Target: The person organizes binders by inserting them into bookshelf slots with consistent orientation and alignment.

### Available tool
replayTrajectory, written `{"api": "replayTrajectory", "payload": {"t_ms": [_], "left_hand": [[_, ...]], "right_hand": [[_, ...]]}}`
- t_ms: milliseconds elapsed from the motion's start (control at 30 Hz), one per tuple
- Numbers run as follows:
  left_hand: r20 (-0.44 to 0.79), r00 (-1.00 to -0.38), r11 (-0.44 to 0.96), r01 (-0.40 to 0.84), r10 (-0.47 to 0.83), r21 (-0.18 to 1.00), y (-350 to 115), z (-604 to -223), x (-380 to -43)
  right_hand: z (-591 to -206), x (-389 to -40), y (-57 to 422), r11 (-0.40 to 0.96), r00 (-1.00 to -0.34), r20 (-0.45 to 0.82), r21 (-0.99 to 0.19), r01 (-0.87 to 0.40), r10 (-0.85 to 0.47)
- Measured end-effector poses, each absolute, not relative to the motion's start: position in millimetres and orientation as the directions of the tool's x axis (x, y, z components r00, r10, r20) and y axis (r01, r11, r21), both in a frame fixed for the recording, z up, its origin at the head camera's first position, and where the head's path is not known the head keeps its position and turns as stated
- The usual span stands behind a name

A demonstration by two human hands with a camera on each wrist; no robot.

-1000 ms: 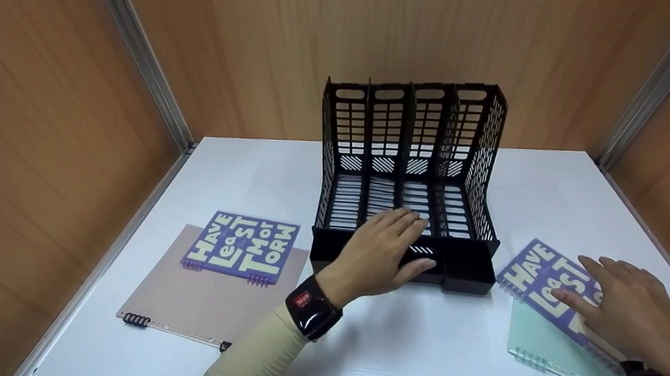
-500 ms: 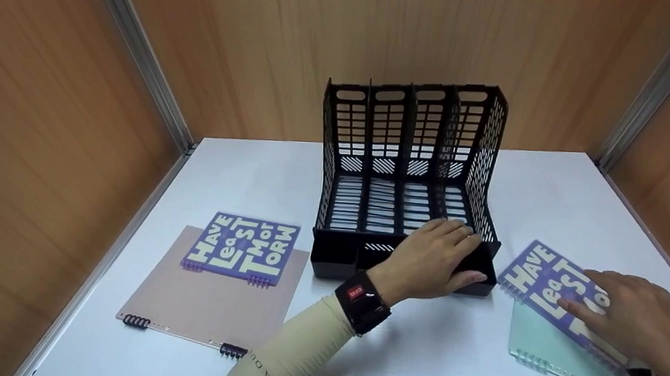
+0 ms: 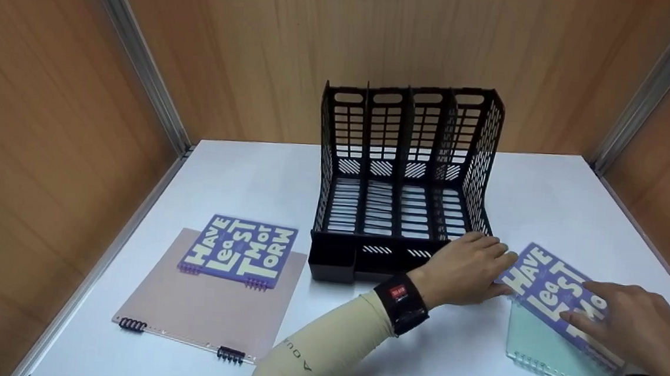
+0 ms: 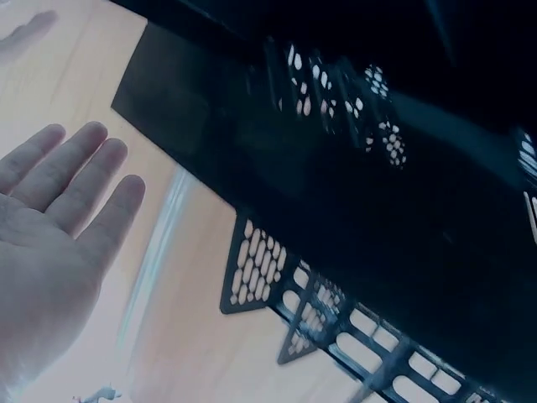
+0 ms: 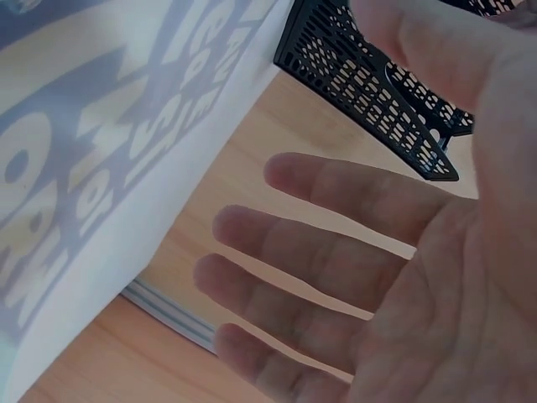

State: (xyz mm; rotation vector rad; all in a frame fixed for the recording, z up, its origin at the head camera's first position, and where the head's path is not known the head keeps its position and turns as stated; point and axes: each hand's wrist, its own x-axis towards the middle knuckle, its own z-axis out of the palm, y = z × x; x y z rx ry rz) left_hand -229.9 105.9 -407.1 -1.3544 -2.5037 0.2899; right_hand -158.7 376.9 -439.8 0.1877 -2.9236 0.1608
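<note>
My left hand (image 3: pixel 466 269) is over the front right corner of a black desktop file organizer (image 3: pixel 332 264), its fingertips beside the corner of a purple spiral notebook (image 3: pixel 546 282). In the left wrist view its fingers (image 4: pixel 71 180) are extended, with nothing in the palm. My right hand (image 3: pixel 634 330) hovers over that purple notebook with relaxed, spread fingers (image 5: pixel 315 252) and holds nothing. Beneath the purple notebook lies a larger mint-green spiral notebook (image 3: pixel 542 344), partly hidden by the right hand and wrist.
On the left, another purple notebook (image 3: pixel 239 249) with the same lettering rests on a larger pink binder-ring notebook (image 3: pixel 202 314). The organizer has several upright slots. Wood-look panels (image 3: pixel 416 34) close off the white table (image 3: pixel 253 170) at the back and sides.
My left hand has moved rightward along the organizer's front, from its middle to the right corner by the notebook. The right hand has shifted only slightly down.
</note>
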Motion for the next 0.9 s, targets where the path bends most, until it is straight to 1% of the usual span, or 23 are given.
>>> {"api": "replayTrajectory", "payload": {"t_ms": [100, 267, 567, 700, 900], "left_hand": [[0.113, -0.516, 0.521, 0.783, 0.849, -0.338, 118, -411, -228], [0.09, -0.477, 0.468, 0.782, 0.875, -0.412, 137, -418, -224], [0.006, -0.419, 0.368, 0.792, 0.908, -0.487, 168, -435, -222], [-0.031, -0.428, 0.352, 0.781, 0.903, -0.516, 176, -446, -221], [-0.128, -0.484, 0.35, 0.768, 0.866, -0.536, 188, -458, -218]], "right_hand": [[-440, -159, 378, 0.987, -0.984, 0.146, -0.104, -0.119, -0.103], [-441, -162, 378, 0.989, -0.99, 0.078, -0.088, -0.12, -0.113], [-445, -164, 374, 0.98, -0.981, 0.088, -0.084, -0.178, -0.171], [-447, -164, 372, 0.981, -0.98, 0.084, -0.06, -0.183, -0.178], [-451, -164, 372, 0.978, -0.977, 0.079, -0.037, -0.203, -0.2]]}}
